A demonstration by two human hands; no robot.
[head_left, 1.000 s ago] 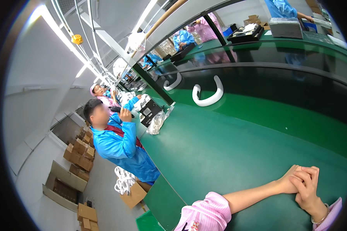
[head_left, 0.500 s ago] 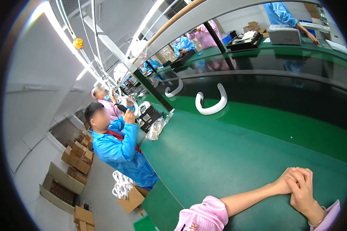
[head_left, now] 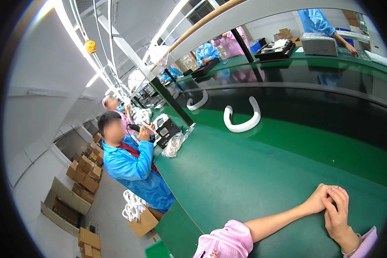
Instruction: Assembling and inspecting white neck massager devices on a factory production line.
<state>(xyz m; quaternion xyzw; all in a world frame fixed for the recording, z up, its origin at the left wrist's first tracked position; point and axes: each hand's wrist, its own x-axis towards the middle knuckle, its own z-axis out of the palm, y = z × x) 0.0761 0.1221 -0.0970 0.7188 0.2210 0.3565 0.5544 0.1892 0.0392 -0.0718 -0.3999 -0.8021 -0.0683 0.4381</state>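
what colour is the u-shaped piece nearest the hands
White, lying on the green belt; the u-shaped piece shows in the head view.

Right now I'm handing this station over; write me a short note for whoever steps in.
Left hand and right hand rest clasped together on the green bench, holding nothing.
Nearest part: a white U-shaped band lies on the bench's far side by the dark belt, out of touch of both hands. A second white band lies further up the line.
Done: nothing visible here.
Left: neither band has been picked up.
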